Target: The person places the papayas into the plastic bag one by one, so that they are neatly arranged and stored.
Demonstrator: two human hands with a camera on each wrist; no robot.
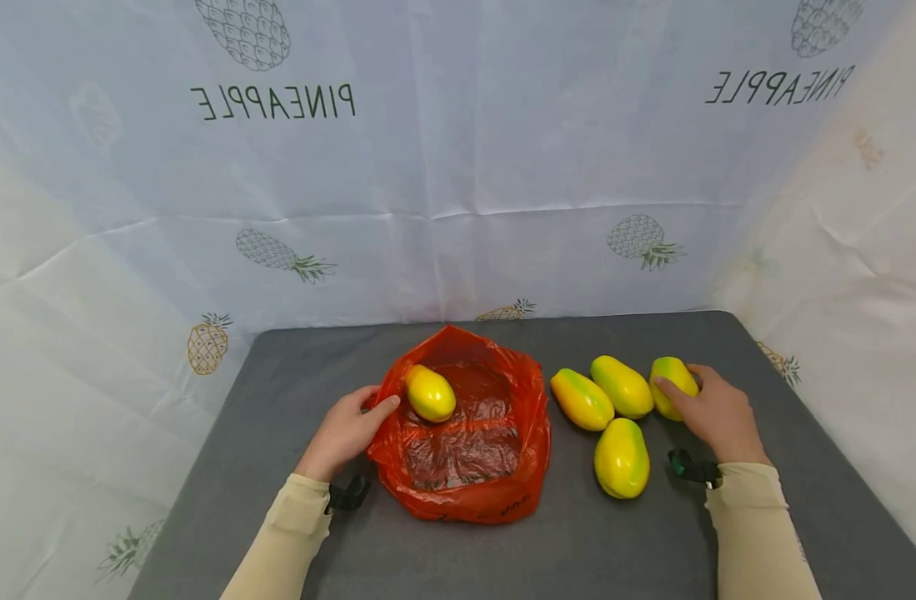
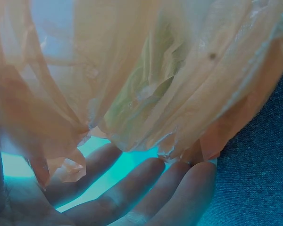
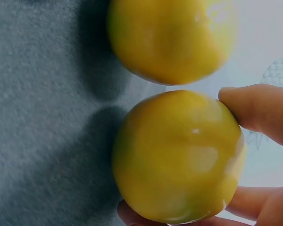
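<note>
A red plastic bag point(image 1: 458, 500) lies wide-mouthed on the table, with one yellow papaya point(image 1: 431, 394) inside near its left wall. At the bag's left rim, my left hand point(image 1: 347, 432) holds the plastic, thumb on the inner side. The left wrist view shows its fingertips point(image 2: 198, 181) against the thin bag film point(image 2: 122, 84). My right hand point(image 1: 723, 414) grips the rightmost yellow-green papaya point(image 3: 179, 157), thumb on one side and fingers on the other. Just left of it sits another papaya point(image 1: 621, 387).
Two more papayas lie between bag and right hand: one papaya point(image 1: 582, 400) beside the bag, another papaya point(image 1: 623, 458) nearer the front. All rest on a dark grey table point(image 1: 578, 550). A pineapple-print cloth point(image 1: 458, 167) hangs behind and at both sides.
</note>
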